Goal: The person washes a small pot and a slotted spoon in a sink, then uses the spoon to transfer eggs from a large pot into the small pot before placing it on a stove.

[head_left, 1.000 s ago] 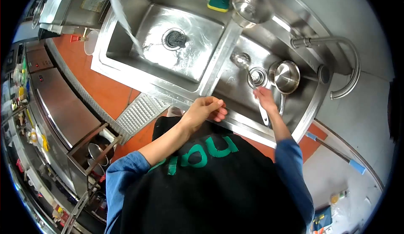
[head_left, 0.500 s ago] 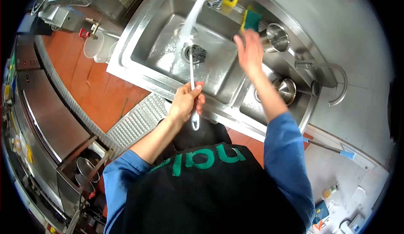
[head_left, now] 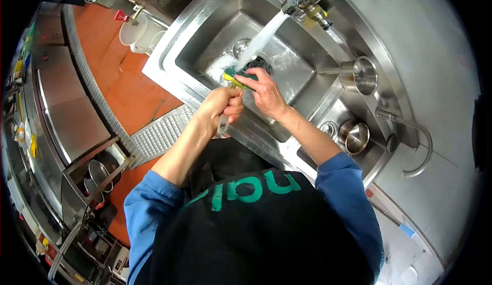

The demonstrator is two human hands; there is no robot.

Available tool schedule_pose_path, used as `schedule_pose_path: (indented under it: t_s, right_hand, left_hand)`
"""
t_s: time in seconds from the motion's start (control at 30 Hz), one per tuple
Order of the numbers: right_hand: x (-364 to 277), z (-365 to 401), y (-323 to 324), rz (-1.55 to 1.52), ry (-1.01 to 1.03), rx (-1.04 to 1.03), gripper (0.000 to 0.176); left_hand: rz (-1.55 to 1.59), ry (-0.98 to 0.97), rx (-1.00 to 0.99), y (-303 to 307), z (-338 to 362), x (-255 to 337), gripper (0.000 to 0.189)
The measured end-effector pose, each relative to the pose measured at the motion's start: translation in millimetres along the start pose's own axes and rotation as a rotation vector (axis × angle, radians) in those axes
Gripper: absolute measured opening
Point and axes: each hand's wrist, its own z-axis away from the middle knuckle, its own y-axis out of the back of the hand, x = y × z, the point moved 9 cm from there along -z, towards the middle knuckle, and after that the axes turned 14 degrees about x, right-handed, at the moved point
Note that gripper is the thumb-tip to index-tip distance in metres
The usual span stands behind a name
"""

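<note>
My left hand [head_left: 221, 106] is closed round the pale handle [head_left: 223, 125] of a long ladle in front of the sink. What looks like its round metal bowl [head_left: 241, 47] lies low in the basin near the running water. My right hand [head_left: 266, 93] presses a green and yellow sponge [head_left: 231, 79] against the ladle's shaft, just beyond my left hand. Fingers and sponge hide most of the shaft. A stream of water [head_left: 264, 39] falls from the faucet [head_left: 307, 0] close beside the sponge. A dark scourer or strainer [head_left: 261, 65] sits at the drain.
The steel sink's front rim [head_left: 179, 87] runs before me. On the right are a metal pot [head_left: 361, 76], small steel bowls [head_left: 357, 138] in the second basin and a curved pipe [head_left: 423, 146]. A white bucket [head_left: 139, 31] stands to the left on red floor tiles [head_left: 110, 75].
My right hand has come from the sink's back right to the ladle, bringing the sponge. My left hand has kept its hold on the handle. The view has turned and moved closer to the faucet.
</note>
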Motion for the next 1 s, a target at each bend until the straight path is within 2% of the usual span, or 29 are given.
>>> schedule_pose_path:
  t_s: [0.07,0.13,0.2,0.23,0.27,0.33,0.37,0.4,0.47,0.5,0.53,0.6,0.63,0.7,0.73,0.8,0.83,0.87,0.93,0.97,1.0]
  right_hand:
    - [17,-7,-21,0.12,0.11,-0.06,0.045]
    - [30,-10,-29,0.198,0.129,-0.047,0.038]
    - [56,-1,-56,0.406,0.087,-0.18,0.035]
    - [54,3,-61,0.388,0.048,-0.143,0.034]
    - [54,10,-64,0.204,-0.053,-0.106,0.035]
    - [27,16,-63,-0.041,-0.143,-0.18,0.037]
    - [16,16,-57,-0.092,-0.123,-0.168,0.039]
    - [20,14,-60,-0.1,-0.124,-0.172,0.039]
    - [29,4,-58,0.147,0.118,-0.089,0.038]
    - [62,3,-71,0.296,0.075,-0.205,0.032]
    - [71,-3,-71,0.334,0.153,-0.219,0.027]
    - [72,-6,-63,0.311,0.063,-0.146,0.024]
    - [54,-2,-59,0.233,0.018,-0.176,0.024]
    - [27,16,-56,0.092,-0.022,-0.196,0.028]
    - [11,15,-41,0.03,0.056,-0.081,0.03]
    - [30,17,-26,-0.073,-0.13,-0.07,0.031]
    - [46,17,-18,0.05,-0.17,-0.028,0.029]
    - [99,43,-29,-0.276,-0.874,-0.068,0.026]
    - [120,41,-23,-0.766,-1.021,0.097,0.027]
    - [129,43,-31,-0.829,-1.127,0.113,0.032]
    - [133,32,-35,-0.831,-1.124,0.12,0.032]
  left_hand:
    - [-0.012,-0.003,-0.021,4,8,-8,0.012]
    - [0.009,-0.016,0.044,4,13,-14,0.01]
    - [0.12,-0.008,0.026,9,4,-23,0.009]
    - [0.154,-0.01,0.053,9,3,-23,0.01]
    - [0.168,-0.007,0.058,14,-3,-27,0.01]
    - [0.154,-0.059,0.097,28,-10,-24,0.01]
    - [0.153,-0.04,0.135,32,-7,-24,0.01]
    - [0.156,-0.039,0.144,29,-6,-23,0.01]
    - [0.16,-0.063,0.217,26,-6,-26,0.009]
    - [0.173,-0.075,0.08,15,-11,-31,0.008]
    - [0.167,-0.066,0.084,12,-7,-33,0.008]
    - [0.187,-0.057,0.127,6,-5,-25,0.008]
    - [0.163,-0.079,0.215,12,-10,-25,0.009]
    - [0.162,-0.118,0.159,25,-30,-19,0.011]
    - [0.153,-0.151,0.123,26,-30,-13,0.013]
    - [0.102,-0.119,0.118,30,-24,-11,0.018]
    - [0.116,-0.14,0.058,21,-21,-3,0.021]
    - [0.133,-0.157,-0.009,11,-20,3,0.025]
    - [0.105,-0.15,-0.028,5,-22,2,0.032]
    - [0.067,-0.112,0.003,3,-20,-5,0.035]
    - [0.027,-0.074,0.039,1,-18,-12,0.039]
